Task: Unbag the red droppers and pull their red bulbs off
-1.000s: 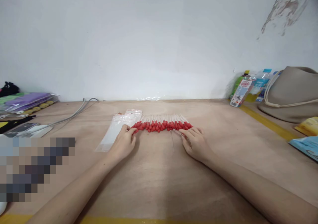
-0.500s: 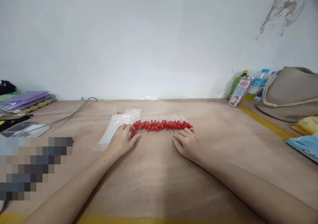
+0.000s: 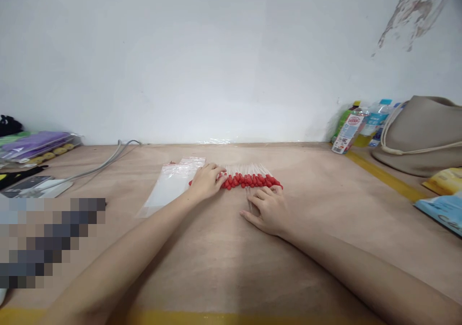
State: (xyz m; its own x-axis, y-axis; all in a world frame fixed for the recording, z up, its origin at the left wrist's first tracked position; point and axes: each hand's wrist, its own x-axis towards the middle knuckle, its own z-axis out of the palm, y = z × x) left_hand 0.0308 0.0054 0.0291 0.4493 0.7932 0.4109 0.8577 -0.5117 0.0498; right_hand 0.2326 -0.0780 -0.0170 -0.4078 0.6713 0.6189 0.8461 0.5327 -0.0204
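Note:
A row of thin pale sticks with red bulbous ends [image 3: 249, 180] lies across the middle of the table, red ends toward me. My left hand [image 3: 206, 181] rests over the left part of the row, fingers reaching onto it and hiding several red ends. No grip shows there. My right hand [image 3: 269, 207] lies at the front right of the row, thumb and fingers apart. Its fingertips are by a slim clear plastic piece [image 3: 248, 195], partly covered by the hand; whether they touch it is unclear. Left of the row lie clear zip bags [image 3: 162, 188].
Bottles [image 3: 371, 125], a leaning carton [image 3: 348, 133] and a taupe bag [image 3: 422, 132] stand at the back right. Blue [image 3: 442, 212] and yellow packets [image 3: 445, 183] lie nearer. On the left are purple packs [image 3: 39, 144] and a grey cable [image 3: 97, 168].
My left hand has moved right and slightly away from me, from the row's left end onto the sticks. My right thumb has spread outward, exposing more of the clear piece.

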